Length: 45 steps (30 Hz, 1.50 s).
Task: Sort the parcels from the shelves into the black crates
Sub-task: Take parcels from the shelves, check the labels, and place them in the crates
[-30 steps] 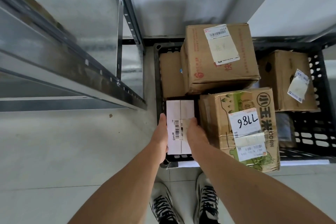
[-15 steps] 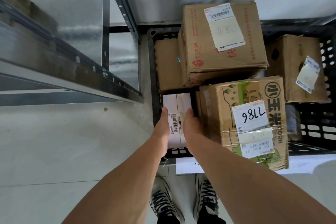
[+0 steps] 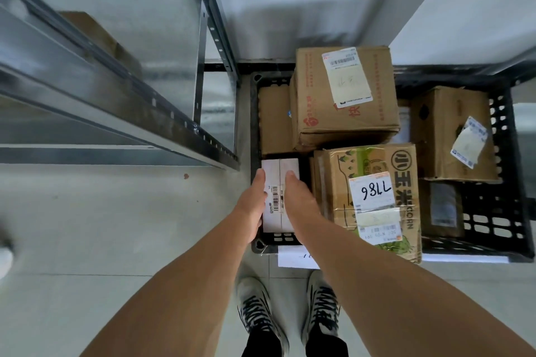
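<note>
A small white parcel [image 3: 280, 166] with a barcode label sits in the near-left corner of the black crate [image 3: 517, 182]. My left hand [image 3: 251, 203] grips its left edge. The right side is held by my right hand [image 3: 299, 200], whose fingers reach down between the parcel and the corn-printed carton [image 3: 339, 182] marked 7786. Both hands cover the near half of the parcel.
The crate also holds a large brown box [image 3: 319, 113], a flat brown parcel [image 3: 274, 120], a brown box [image 3: 441, 130] at the right and a dark packet [image 3: 443, 209]. A metal shelf rack [image 3: 145, 101] stands left with a carton [image 3: 95, 35] on it. A paper sheet [image 3: 293, 258] lies at my shoes.
The white parcel has sunk lower into the crate's near-left corner with both hands still on it. My hands have slid further along the parcel.
</note>
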{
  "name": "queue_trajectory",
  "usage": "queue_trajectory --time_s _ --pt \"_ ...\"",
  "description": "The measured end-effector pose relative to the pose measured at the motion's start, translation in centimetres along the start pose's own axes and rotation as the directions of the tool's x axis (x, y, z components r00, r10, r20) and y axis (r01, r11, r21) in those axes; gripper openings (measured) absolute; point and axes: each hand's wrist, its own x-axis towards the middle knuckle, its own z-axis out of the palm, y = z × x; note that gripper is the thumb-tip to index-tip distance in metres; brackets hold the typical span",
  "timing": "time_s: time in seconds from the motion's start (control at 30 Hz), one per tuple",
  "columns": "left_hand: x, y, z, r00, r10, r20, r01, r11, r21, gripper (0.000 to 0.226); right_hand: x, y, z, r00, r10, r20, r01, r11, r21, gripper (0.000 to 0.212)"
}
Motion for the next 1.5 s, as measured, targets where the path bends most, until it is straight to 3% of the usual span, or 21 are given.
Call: queue_trajectory --time_s 0.2,0.3,0.4,0.53,0.63,0.8,0.97,1.2,1.5 --pt "-10.2 3.6 -0.3 0.984 0.161 -0.074 -0.150 0.979 0.139 0.063 -7.4 -3.2 -3.9 0.977 -0.190 0.101 0.197 0.978 -0.067 0.055" --pt "-15.1 5.1 0.2 0.952 0.279 -0.126 -0.226 0.918 0.326 0.060 -11.0 -4.7 -5.6 0.966 -0.238 0.101 0.251 0.956 -0.151 0.055" --pt "-19.4 6.7 0.9 0.886 0.441 -0.143 -0.272 0.744 0.611 0.061 -14.6 -6.2 -7.6 0.942 -0.322 0.089 0.334 0.896 -0.292 0.058" --pt "-23.7 8.7 1.4 0.810 0.568 -0.146 -0.272 0.585 0.764 0.071 -19.6 -8.0 -11.0 0.876 -0.473 0.097 0.468 0.781 -0.414 0.061" --pt "-27.4 9.3 2.4 0.777 0.615 -0.130 -0.208 0.447 0.870 0.064 -23.5 -8.5 -14.0 0.821 -0.558 0.125 0.516 0.628 -0.583 0.060" --pt "-33.0 10.5 4.3 0.691 0.721 -0.046 -0.135 0.191 0.972 0.068 -29.4 -9.1 -18.7 0.728 -0.671 0.136 0.501 0.387 -0.774 0.062" --pt "-38.8 11.2 5.9 0.566 0.822 0.059 -0.137 0.023 0.990 0.067 -34.2 -9.1 -22.5 0.615 -0.780 0.116 0.461 0.236 -0.855 0.065" --pt "-46.1 10.4 9.9 0.383 0.894 0.234 -0.205 -0.165 0.965 0.067 -42.8 -6.9 -28.6 0.535 -0.842 -0.067 0.363 0.300 -0.882 0.067" --pt "-52.6 5.7 17.7 0.290 0.821 0.492 -0.309 -0.406 0.860 0.066 -51.8 4.1 -36.8 0.503 -0.767 -0.399 0.195 0.550 -0.812 0.064"
